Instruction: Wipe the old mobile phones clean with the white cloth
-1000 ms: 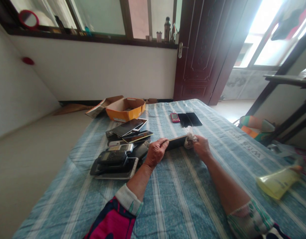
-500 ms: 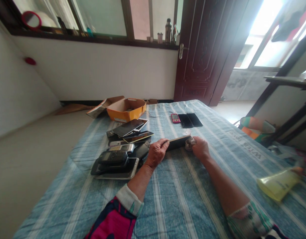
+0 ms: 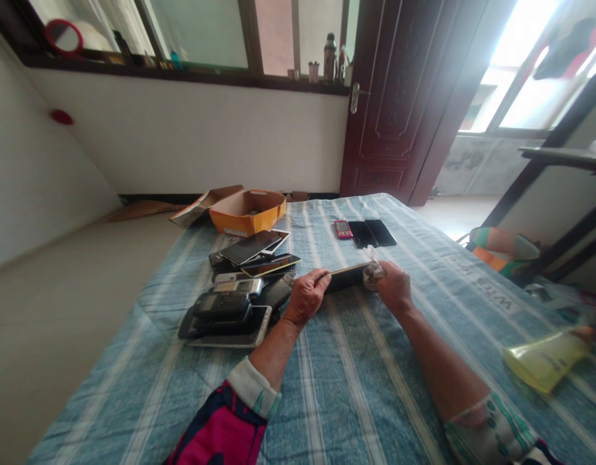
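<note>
My left hand (image 3: pixel 306 296) is closed on the left end of a dark, thin smartphone (image 3: pixel 347 279), which is tilted up above the bed-like striped cloth. At its right end my right hand (image 3: pixel 393 284) is closed on a crumpled whitish tissue (image 3: pixel 373 274), pressed against the phone's edge. Left of my left hand lies a heap of old phones, among them a black handset (image 3: pixel 221 303), a white-edged smartphone (image 3: pixel 254 329) and a silver keypad phone (image 3: pixel 246 286). Beyond my hands, a pink phone (image 3: pixel 343 229) lies beside two black smartphones (image 3: pixel 380 233).
An open orange cardboard box (image 3: pixel 249 219) stands at the back left. The blue striped cloth (image 3: pixel 327 400) covers the surface. A yellow see-through packet or bottle (image 3: pixel 547 358) lies at right. A dark red door (image 3: pixel 394 97) and a shelf stand beyond.
The tissue in my right hand has shifted slightly, with more of it sticking up above the phone's edge. My left hand keeps its hold. The view has moved a little.
</note>
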`<state>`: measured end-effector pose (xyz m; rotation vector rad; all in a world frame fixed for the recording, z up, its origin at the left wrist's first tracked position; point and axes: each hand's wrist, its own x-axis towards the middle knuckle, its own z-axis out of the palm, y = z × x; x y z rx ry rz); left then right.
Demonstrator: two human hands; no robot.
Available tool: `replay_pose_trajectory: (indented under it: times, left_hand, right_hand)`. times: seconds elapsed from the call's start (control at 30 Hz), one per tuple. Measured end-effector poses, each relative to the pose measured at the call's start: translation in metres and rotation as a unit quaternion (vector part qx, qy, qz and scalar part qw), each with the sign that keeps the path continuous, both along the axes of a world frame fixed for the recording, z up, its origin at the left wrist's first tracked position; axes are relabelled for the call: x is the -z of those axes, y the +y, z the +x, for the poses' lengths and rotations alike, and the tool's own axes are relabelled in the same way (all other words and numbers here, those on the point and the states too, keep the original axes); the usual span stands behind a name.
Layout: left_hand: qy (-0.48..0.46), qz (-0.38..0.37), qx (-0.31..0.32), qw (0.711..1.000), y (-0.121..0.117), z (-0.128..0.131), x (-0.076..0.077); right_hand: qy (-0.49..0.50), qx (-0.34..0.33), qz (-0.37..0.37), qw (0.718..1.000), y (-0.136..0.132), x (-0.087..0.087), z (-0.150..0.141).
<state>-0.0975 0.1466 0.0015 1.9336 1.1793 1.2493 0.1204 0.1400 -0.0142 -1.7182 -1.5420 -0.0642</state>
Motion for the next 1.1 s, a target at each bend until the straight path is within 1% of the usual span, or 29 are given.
replay_pose_trajectory:
  times: [0.1, 0.27, 0.33, 0.43, 0.5, 0.6, 0.67, 0.73, 0.8, 0.87, 0.97, 1.03, 1.1]
  left_hand:
    - [0.002, 0.0, -0.002, 1.0, 0.001, 0.0, 0.002]
    - [0.007, 0.0, -0.002, 1.0, 0.001, 0.0, 0.002]
    - [0.008, -0.001, -0.003, 1.0, 0.0, 0.0, 0.002]
    - [0.012, 0.001, 0.0, 1.0, -0.001, 0.0, 0.0]
    - [0.014, 0.001, 0.0, 1.0, -0.001, 0.001, 0.0]
    - [0.014, 0.001, -0.003, 1.0, -0.001, 0.001, 0.0]
    - [0.014, 0.0, -0.003, 1.0, -0.001, 0.002, 0.0]
    - [0.013, 0.001, 0.0, 1.0, -0.002, 0.002, 0.0]
    - [0.011, 0.002, 0.006, 1.0, -0.003, 0.003, -0.002]
    - [0.017, 0.0, 0.014, 1.0, -0.003, 0.003, -0.003]
    - [0.031, -0.009, 0.008, 0.999, -0.002, 0.003, -0.003]
    - [0.021, -0.011, 0.006, 1.0, 0.0, 0.003, -0.001]
    - [-0.002, -0.009, 0.019, 1.0, 0.003, 0.004, 0.002]
  right_hand:
    - [0.02, 0.004, -0.006, 1.0, 0.0, 0.0, -0.001]
    - [0.039, 0.018, -0.06, 0.997, -0.001, -0.001, 0.0]
    - [0.058, 0.032, -0.052, 0.996, -0.001, -0.003, 0.0]
    - [0.059, 0.045, 0.002, 0.997, -0.003, -0.01, -0.001]
    - [0.026, 0.032, 0.053, 0.998, -0.004, -0.015, -0.005]
    - [-0.056, -0.013, 0.105, 0.993, -0.008, -0.02, -0.016]
    - [-0.122, -0.038, 0.11, 0.986, -0.01, -0.022, -0.024]
    - [-0.183, -0.047, 0.098, 0.977, -0.013, -0.023, -0.034]
    - [-0.221, -0.057, 0.087, 0.97, -0.016, -0.022, -0.043]
    - [-0.234, -0.076, 0.085, 0.966, -0.018, -0.021, -0.052]
    - [-0.232, -0.109, 0.082, 0.963, -0.02, -0.021, -0.063]
    - [-0.227, -0.124, 0.071, 0.963, -0.02, -0.023, -0.067]
    - [-0.219, -0.135, 0.053, 0.965, -0.02, -0.026, -0.066]
